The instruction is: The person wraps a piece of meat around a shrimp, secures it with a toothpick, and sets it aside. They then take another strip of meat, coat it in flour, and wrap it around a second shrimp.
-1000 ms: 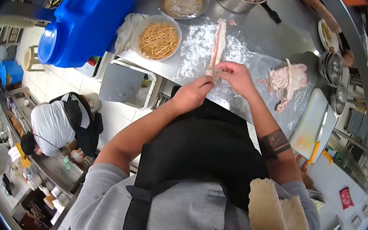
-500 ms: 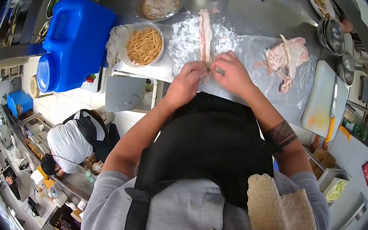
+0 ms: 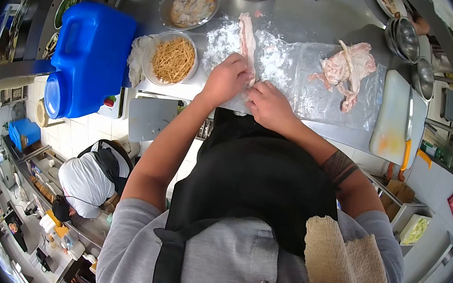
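Observation:
A long pale-pink strip of raw meat [image 3: 246, 35] lies on the steel counter, running away from me through patches of white powder [image 3: 224, 46]. My left hand [image 3: 226, 79] bends over its lower part from the left, fingers closed on it. At the near end my right hand [image 3: 271, 107] has its fingers curled and pressed together on the strip, close to the left fingertips. What lies between the fingers is mostly hidden. To the right, a heap of raw meat pieces [image 3: 349, 65] rests on a clear plastic sheet [image 3: 312, 104].
On the left stand a tub of toothpicks [image 3: 174, 60], a bowl of wet, pale filling [image 3: 190, 4] and a blue jug [image 3: 93, 59]. A cutting board [image 3: 392, 118] carries a knife [image 3: 409, 134] at right. Metal bowls [image 3: 406, 39] sit beyond. Another person [image 3: 88, 181] bends over behind, lower left.
My left hand has moved up and forward along the strip. My right hand has shifted slightly left and toward me. The whole view has shifted a little.

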A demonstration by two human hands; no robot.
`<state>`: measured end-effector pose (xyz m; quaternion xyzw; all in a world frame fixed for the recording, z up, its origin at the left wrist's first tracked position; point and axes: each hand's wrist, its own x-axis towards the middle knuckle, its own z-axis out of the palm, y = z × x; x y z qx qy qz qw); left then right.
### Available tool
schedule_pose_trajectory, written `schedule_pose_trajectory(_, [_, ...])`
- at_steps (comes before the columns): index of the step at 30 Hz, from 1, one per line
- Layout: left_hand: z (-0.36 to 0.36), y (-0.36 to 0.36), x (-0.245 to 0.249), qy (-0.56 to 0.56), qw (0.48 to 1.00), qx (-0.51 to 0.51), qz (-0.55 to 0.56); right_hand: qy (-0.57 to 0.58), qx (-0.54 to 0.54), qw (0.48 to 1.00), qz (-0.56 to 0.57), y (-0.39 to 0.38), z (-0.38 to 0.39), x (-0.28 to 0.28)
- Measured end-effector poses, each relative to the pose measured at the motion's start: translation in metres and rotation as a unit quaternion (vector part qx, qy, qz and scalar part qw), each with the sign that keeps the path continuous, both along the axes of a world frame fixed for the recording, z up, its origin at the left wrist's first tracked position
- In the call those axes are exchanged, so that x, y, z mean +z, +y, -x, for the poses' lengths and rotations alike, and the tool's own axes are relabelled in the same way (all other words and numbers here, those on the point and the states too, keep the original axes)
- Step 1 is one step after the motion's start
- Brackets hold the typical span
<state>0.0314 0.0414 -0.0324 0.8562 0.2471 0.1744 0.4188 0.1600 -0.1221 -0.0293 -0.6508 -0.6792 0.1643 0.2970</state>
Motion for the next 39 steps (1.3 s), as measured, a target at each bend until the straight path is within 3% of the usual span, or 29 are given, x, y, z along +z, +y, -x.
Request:
schedule_pose_trajectory(1, [0.001,0.001,-0.005,-0.009,0.997,-0.024,-0.077,-0.025,0.003,1.0,0.0,0.0,0.0,-0.002])
schedule_pose_trajectory(4, [0.006,-0.007,-0.004,-0.026,0.986,-0.049,-0.16,-0.062,0.008,0.998,-0.002,0.001,0.001,-0.002])
schedule_pose_trajectory(9, [0.024,-0.015,0.012,-0.015,0.984,-0.081,-0.158,-0.086,0.011,0.996,0.018,0.005,0.0,-0.005])
schedule_pose_trajectory(12, [0.032,-0.018,0.02,0.01,0.985,-0.093,-0.147,0.0,-0.042,0.997,0.062,0.011,0.0,-0.004])
schedule_pose_trajectory(14, [0.033,-0.02,0.019,0.018,0.985,-0.093,-0.146,0.26,-0.138,0.945,0.141,0.016,-0.003,0.002])
schedule_pose_trajectory(20, [0.02,-0.022,-0.004,-0.028,0.99,-0.024,-0.134,0.371,-0.197,0.894,0.153,0.038,-0.026,0.011])
schedule_pose_trajectory(22, [0.013,-0.023,-0.004,-0.046,0.995,0.034,-0.08,0.466,-0.218,0.839,0.177,0.042,-0.032,0.011])
schedule_pose_trajectory(23, [0.011,-0.023,-0.004,-0.047,0.995,0.035,-0.08,0.465,-0.218,0.84,0.177,0.041,-0.032,0.012])
schedule_pose_trajectory(25, [0.008,-0.021,-0.003,-0.036,0.997,0.062,-0.042,0.314,-0.254,0.913,0.066,0.036,-0.027,0.011])
schedule_pose_trajectory(26, [0.008,-0.021,-0.003,-0.036,0.996,0.062,-0.042,0.314,-0.253,0.913,0.066,0.031,-0.027,0.012])
schedule_pose_trajectory(28, [0.006,-0.02,-0.003,-0.027,0.996,0.074,-0.049,0.053,-0.084,0.993,-0.062,0.019,-0.03,0.013])
schedule_pose_trajectory(32, [0.002,-0.015,-0.004,-0.005,0.996,0.079,-0.034,0.064,-0.074,0.995,-0.024,0.015,-0.022,0.009])
schedule_pose_trajectory(34, [0.001,-0.012,-0.002,0.071,0.995,0.072,-0.006,0.027,-0.058,0.998,-0.026,0.019,-0.022,0.007])
schedule_pose_trajectory(38, [0.002,-0.01,0.001,0.085,0.992,0.087,-0.031,0.025,-0.069,0.996,-0.043,0.021,-0.024,0.003])
schedule_pose_trajectory(39, [0.008,-0.009,0.002,0.029,0.994,0.062,-0.089,0.026,-0.074,0.996,-0.041,0.021,-0.025,0.002])
